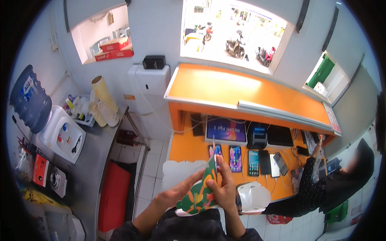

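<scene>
Close to my body, both hands hold a green cardboard piece [196, 197] with an orange and yellow pattern, which looks like a folding food carton; it is tilted and pointed at the top. My left hand [177, 192] presses flat along its left side, its fingertips partly hidden behind it. On the other side my right hand [225, 186] grips it, thumb on the patterned face and fingers upright along the edge. To the right stands an open white carton [254, 197]. A flat white sheet [177, 170] lies beyond my left hand, at the desk's left edge.
Several phones [253, 162] lie on the orange desk [181, 146], with cables around them. Under the orange shelf [225, 84] are a tablet box [226, 130] and a card terminal [257, 134]. A co-worker [313, 184] reaches in from the right. A steel counter [90, 160] with a water dispenser [60, 132] runs along the left.
</scene>
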`<state>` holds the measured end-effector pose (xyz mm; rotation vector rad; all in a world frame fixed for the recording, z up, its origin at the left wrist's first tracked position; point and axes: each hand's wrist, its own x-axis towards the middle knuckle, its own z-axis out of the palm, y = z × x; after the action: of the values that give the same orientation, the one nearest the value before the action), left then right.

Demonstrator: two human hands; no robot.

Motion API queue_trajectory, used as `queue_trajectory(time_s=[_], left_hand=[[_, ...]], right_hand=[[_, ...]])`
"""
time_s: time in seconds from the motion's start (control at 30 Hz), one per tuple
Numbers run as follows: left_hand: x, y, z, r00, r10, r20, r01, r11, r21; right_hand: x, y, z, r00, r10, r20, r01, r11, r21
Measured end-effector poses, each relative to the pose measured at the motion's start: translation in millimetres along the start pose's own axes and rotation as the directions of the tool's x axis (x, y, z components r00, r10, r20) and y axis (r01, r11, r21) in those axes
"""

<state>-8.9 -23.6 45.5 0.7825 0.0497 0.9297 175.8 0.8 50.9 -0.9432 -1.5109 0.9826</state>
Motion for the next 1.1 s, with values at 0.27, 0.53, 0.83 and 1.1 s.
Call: queue_trajectory(time_s=[0.27,0.53,0.83,1.1], left_hand=[[-5.1,3.5,-7.3,0.987,-0.063,-0.146,0.069,0.997,0.033],[-1.4,7.2,-14.6,0.987,-0.069,-0.145,0.095,0.979,0.179],[0.4,17.8,0.8,0.947,-0.139,-0.289,0.223,0.933,0.282],[-2.3,15.6,-12.7,0.961,-0.159,-0.225,0.179,0.981,0.072]], right_hand=[[-2.9,-23.1,0.9,0.998,-0.062,0.03,0.068,0.943,-0.327],[-1.4,-21.8,-0.3,0.991,-0.102,0.086,0.129,0.888,-0.44],[0.4,-22.8,-6.3,0.979,-0.072,0.189,0.146,0.897,-0.416],[-5.5,-10.5,-4.0,0.994,-0.007,0.109,0.025,0.986,-0.164]])
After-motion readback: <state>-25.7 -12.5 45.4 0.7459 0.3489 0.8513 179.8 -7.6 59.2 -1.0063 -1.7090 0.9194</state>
